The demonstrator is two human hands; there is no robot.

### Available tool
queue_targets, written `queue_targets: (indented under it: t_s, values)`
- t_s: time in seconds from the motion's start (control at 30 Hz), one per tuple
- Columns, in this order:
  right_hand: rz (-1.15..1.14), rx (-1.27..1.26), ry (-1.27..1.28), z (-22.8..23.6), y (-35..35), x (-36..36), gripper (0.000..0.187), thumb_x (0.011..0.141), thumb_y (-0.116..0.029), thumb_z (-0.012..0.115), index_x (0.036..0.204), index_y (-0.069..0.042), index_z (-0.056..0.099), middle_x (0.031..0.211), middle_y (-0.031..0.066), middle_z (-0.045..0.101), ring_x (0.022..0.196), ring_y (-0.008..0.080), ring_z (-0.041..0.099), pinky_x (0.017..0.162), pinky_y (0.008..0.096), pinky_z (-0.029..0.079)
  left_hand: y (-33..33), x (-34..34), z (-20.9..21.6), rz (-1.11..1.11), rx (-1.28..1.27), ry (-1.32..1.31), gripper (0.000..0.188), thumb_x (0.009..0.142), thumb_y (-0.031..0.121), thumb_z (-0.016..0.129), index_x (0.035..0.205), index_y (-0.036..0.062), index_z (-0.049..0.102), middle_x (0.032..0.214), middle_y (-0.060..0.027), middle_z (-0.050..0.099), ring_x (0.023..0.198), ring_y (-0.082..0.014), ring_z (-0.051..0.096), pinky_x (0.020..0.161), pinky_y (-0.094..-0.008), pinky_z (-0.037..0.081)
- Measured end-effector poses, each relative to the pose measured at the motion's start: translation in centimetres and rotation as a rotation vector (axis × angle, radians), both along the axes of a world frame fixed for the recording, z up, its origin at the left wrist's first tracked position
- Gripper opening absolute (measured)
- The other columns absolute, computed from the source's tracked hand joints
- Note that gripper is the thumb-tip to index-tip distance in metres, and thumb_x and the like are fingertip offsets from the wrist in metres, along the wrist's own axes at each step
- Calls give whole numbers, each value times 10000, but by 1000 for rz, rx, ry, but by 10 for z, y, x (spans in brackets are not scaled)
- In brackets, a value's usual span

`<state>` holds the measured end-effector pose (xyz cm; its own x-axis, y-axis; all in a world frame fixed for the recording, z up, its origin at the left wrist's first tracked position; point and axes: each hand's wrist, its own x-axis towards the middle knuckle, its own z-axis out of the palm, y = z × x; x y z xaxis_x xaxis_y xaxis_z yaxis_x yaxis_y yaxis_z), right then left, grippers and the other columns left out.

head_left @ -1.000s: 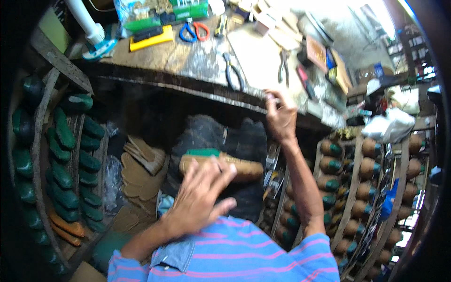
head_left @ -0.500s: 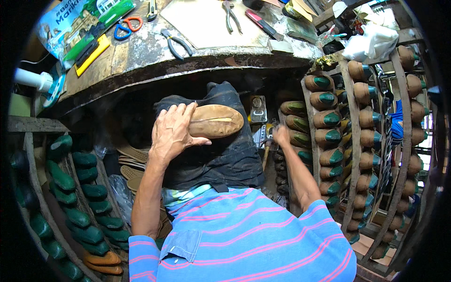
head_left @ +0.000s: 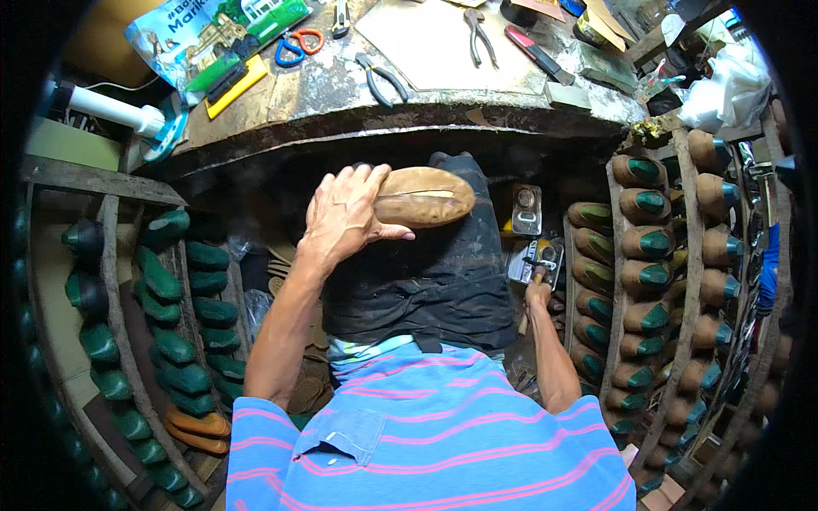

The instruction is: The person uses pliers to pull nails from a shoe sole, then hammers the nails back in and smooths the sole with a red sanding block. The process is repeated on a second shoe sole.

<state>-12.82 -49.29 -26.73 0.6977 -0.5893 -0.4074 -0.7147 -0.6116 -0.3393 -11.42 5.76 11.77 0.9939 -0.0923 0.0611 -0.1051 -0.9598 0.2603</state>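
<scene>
Across my lap lies a brown shoe upper on its last [head_left: 439,194], bottom side up, with a long slit showing a paler strip inside. My left hand [head_left: 345,211] is closed over its left end, thumb along the near side. Low at my right side, my right hand [head_left: 538,295] is closed around the wooden handle of what looks like a hammer [head_left: 538,274]; its head is small and dark here. Beside that hand are a small metal tin [head_left: 527,204] and a cluttered box [head_left: 545,251].
A worn workbench [head_left: 315,111] ahead carries pliers [head_left: 381,81], pincers [head_left: 481,38], scissors [head_left: 298,46] and a red cutter [head_left: 538,53]. Wooden racks with brown shoes on green lasts [head_left: 645,202] stand at right. Racks of green lasts [head_left: 162,272] stand at left.
My right hand has moved down and now grips the wooden handle, which earlier stood beside it. My left hand still holds the shoe. The whole view has shifted, bringing more of the left racks in.
</scene>
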Motion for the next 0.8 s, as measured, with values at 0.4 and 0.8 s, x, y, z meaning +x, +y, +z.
queue_targets:
  t_s: [0.4, 0.8]
  values:
    - [435, 1169, -735, 352, 168, 29, 531, 1246, -493, 466, 1049, -40, 661, 623, -61, 418, 506, 55, 364, 470, 249, 312, 7, 29, -17, -66, 33, 160, 1056, 700, 843, 901, 1371, 60, 675, 1161, -152, 730, 1110, -358, 721, 966, -488, 568]
    - [784, 935, -381, 378, 217, 45, 588, 1248, -492, 451, 1055, 13, 684, 615, -45, 466, 474, 58, 399, 437, 239, 322, 5, 51, -18, -136, -48, 201, 1031, 711, 881, 864, 1264, 32, 676, 1130, -196, 770, 1086, -396, 757, 954, -528, 602]
